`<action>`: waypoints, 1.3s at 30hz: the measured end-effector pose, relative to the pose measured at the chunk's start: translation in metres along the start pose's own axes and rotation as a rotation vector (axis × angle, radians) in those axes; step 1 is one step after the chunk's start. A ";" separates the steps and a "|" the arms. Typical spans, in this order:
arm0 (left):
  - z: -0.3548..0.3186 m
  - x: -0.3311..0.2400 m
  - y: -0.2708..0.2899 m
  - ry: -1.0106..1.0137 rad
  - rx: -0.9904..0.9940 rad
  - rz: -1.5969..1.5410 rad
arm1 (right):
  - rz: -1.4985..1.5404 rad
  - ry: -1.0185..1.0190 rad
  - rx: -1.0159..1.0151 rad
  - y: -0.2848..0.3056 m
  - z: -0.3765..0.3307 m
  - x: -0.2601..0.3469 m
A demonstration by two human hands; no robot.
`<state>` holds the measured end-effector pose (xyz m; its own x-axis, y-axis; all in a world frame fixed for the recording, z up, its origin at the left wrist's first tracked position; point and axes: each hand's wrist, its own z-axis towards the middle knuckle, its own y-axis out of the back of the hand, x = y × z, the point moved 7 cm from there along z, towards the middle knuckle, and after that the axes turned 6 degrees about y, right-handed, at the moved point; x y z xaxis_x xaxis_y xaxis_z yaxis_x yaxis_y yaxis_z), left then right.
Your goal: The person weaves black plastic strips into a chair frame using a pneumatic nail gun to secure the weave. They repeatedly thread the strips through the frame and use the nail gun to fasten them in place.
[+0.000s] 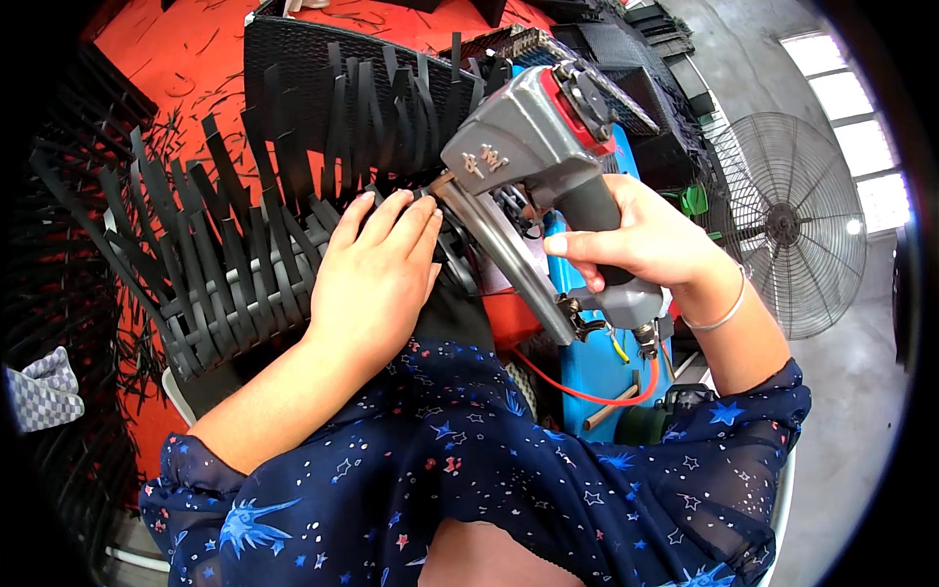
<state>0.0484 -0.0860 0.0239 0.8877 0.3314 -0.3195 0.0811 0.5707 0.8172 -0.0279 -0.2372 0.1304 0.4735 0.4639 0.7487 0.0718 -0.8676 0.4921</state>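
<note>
My right hand (660, 235) is wrapped round the dark grip of a grey pneumatic staple gun (528, 132), whose nose touches or nearly touches the work just past my left fingertips. From the gun's lower end runs a red air hose (587, 400). Across my lap lies a woven piece of flat black plastic strips (235, 303), with many loose strip ends standing up from it. My left hand (377, 269) rests flat on its right end, fingers stretched out side by side; the thumb is mostly hidden. Contact between the gun's nose and the strips is too small to make out.
Behind the work stands a black woven panel (293, 68), with more black woven pieces (626, 88) to its right. A blue surface (577, 386) is beside my right leg. A large fan (782, 223) stands at right. Strip scraps litter the red floor (196, 59). A checkered cloth (44, 391) is far left.
</note>
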 end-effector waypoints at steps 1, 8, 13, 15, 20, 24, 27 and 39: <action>-0.001 0.001 0.000 0.000 0.000 -0.008 | 0.008 0.004 -0.004 -0.002 -0.001 0.004; 0.002 -0.001 0.002 -0.014 -0.001 0.025 | 0.046 0.022 -0.018 0.000 -0.001 0.000; 0.003 -0.005 0.003 -0.012 -0.036 0.051 | 0.043 0.016 -0.018 0.003 0.000 -0.004; 0.003 -0.005 0.002 -0.010 -0.044 0.057 | 0.037 0.023 -0.021 0.003 0.000 -0.002; 0.002 -0.005 0.001 -0.002 -0.046 0.069 | 0.054 0.027 -0.063 -0.002 -0.002 0.004; 0.002 -0.002 0.002 0.003 -0.042 0.055 | 0.071 0.022 -0.067 -0.005 -0.002 0.004; 0.002 -0.001 0.002 0.011 -0.033 0.051 | 0.079 0.020 -0.060 -0.008 -0.003 0.007; 0.002 0.000 -0.001 0.020 -0.025 0.045 | 0.048 0.008 -0.035 -0.010 -0.001 0.005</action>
<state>0.0488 -0.0885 0.0239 0.8810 0.3721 -0.2921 0.0293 0.5733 0.8188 -0.0274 -0.2262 0.1302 0.4690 0.4236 0.7750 0.0188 -0.8821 0.4707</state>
